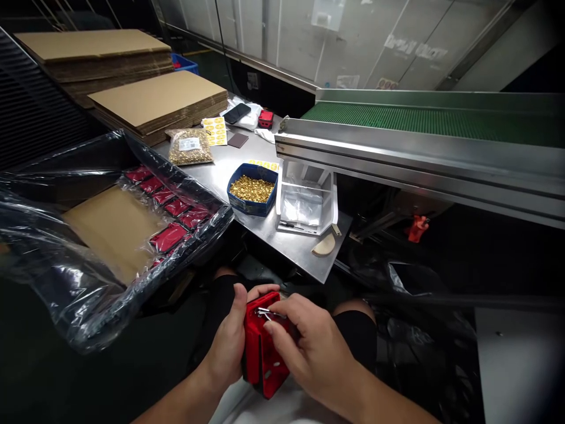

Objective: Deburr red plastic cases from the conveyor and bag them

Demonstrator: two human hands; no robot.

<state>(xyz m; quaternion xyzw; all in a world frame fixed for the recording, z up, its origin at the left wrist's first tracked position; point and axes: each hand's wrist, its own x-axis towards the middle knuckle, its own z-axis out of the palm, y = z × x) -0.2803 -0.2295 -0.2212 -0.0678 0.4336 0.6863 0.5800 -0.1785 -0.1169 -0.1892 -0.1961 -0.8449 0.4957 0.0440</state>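
My left hand (226,344) is wrapped round the side of a red box-shaped case (252,356) with dark edges, held above my lap. The case stands tilted, and a flat red face with small light slots is turned to the right. Between the thumb and forefinger of my right hand (315,338) is a thin, shiny metal piece (266,312) with two prongs, its exact kind unclear. Its tip meets the upper part of the case. The other fingers of my right hand curl over the red face and hide part of it.
A metal table (300,256) ahead carries a blue tub (251,207) of small gold pieces, a white bin (333,203) with clear bags and a bag of gold pieces (189,154). Left is a plastic-lined box (101,294) with several wrapped red items; right, a green conveyor (397,122). Cardboard stacks (159,97) stand behind.
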